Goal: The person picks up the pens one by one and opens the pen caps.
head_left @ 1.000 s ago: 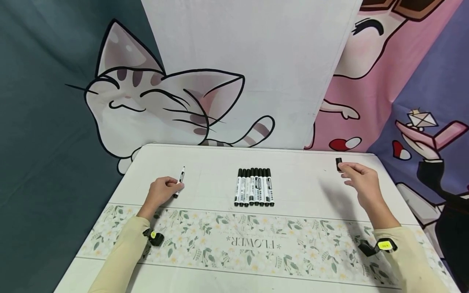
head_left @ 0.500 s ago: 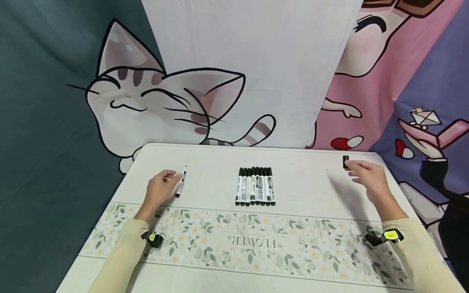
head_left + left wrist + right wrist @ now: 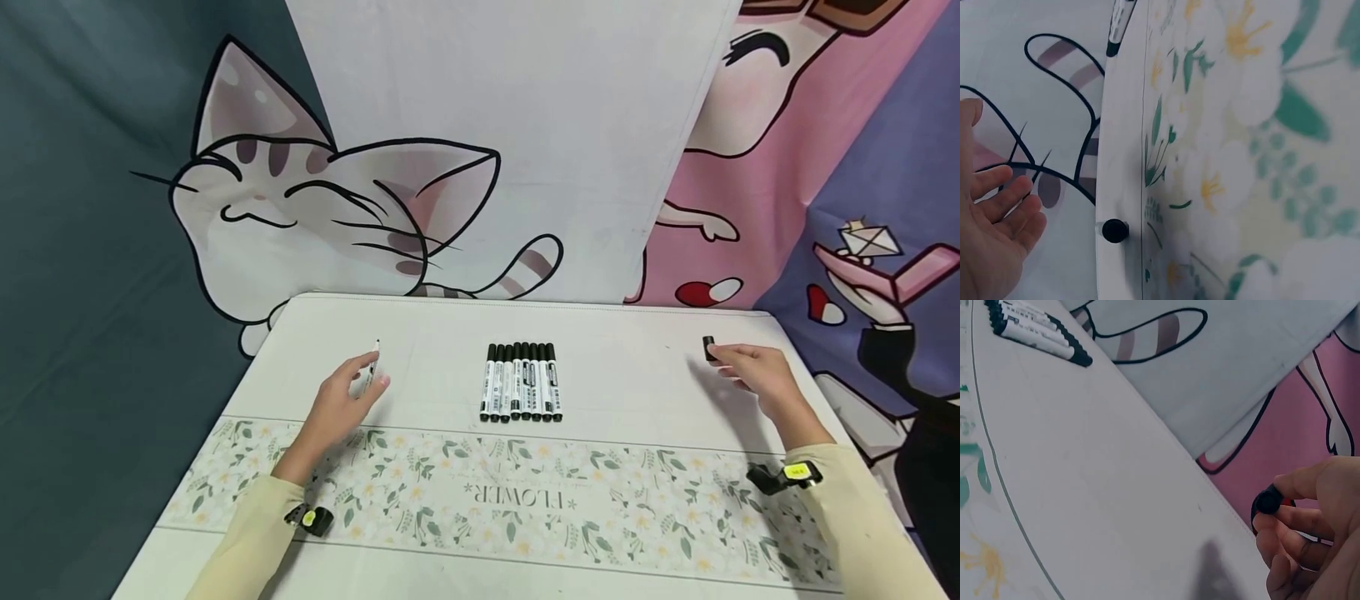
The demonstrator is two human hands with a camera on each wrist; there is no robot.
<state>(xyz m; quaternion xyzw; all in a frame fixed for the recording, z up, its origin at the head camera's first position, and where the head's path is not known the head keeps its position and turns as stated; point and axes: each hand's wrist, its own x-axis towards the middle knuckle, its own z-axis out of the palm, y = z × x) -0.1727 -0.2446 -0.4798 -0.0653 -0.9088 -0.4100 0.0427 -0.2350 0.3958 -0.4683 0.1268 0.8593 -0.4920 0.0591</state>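
Observation:
An uncapped marker (image 3: 373, 365) lies on the left part of the white table, its tip toward the far edge. Over it is my left hand (image 3: 339, 406), thumb and fingers spread apart. In the left wrist view, that hand (image 3: 1000, 219) holds nothing, and the black end (image 3: 1115, 230) of the marker shows away from the fingers. On the far right, my right hand (image 3: 759, 379) pinches a black marker cap (image 3: 708, 348) between thumb and fingers, above the table. The cap's round end (image 3: 1267, 502) faces the right wrist camera.
Several capped markers (image 3: 521, 383) lie side by side in a row at mid-table, black caps toward the far edge. A flower-printed band (image 3: 517, 500) crosses the table nearer to me. Behind the table hangs a cartoon-printed cloth (image 3: 585, 108).
My left hand has let go of the marker and spread its fingers; the marker stays about where it was. The right hand has shifted right, then slightly nearer to me, with the cap.

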